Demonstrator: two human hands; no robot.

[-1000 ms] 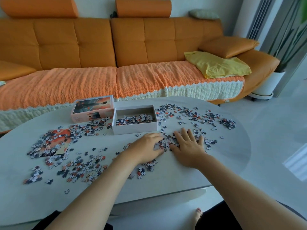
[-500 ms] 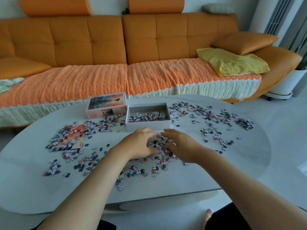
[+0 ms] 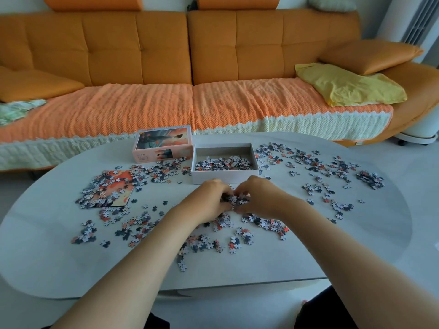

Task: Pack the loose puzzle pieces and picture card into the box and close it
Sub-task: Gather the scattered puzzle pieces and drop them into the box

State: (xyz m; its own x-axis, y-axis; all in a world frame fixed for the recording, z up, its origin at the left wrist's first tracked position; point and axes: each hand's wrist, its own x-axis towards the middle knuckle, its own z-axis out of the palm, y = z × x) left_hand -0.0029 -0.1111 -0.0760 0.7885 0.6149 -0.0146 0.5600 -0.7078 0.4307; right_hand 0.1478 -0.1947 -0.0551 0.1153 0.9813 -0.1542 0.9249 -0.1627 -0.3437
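Note:
A white open box (image 3: 224,175) stands mid-table with several puzzle pieces inside. Its lid (image 3: 163,143), printed with an orange sunset picture, lies just left of it. Loose puzzle pieces (image 3: 316,163) are scattered right, left and front of the box. The orange picture card (image 3: 118,184) lies at the left, half covered by pieces. Just in front of the box, my left hand (image 3: 210,201) and my right hand (image 3: 260,197) curl toward each other and cup a small heap of pieces (image 3: 235,200) between their fingers.
The pale oval table (image 3: 237,269) has a rounded front edge near my knees. Behind it runs an orange sofa (image 3: 180,48) with an orange knitted throw, a yellow cloth (image 3: 346,85) and cushions. A white stand on wheels (image 3: 420,129) is at the far right.
My hands, flat and apart on the table a second ago, swept inward and closed together around a gathered heap of pieces, nearer the box. The camera view shifted a little.

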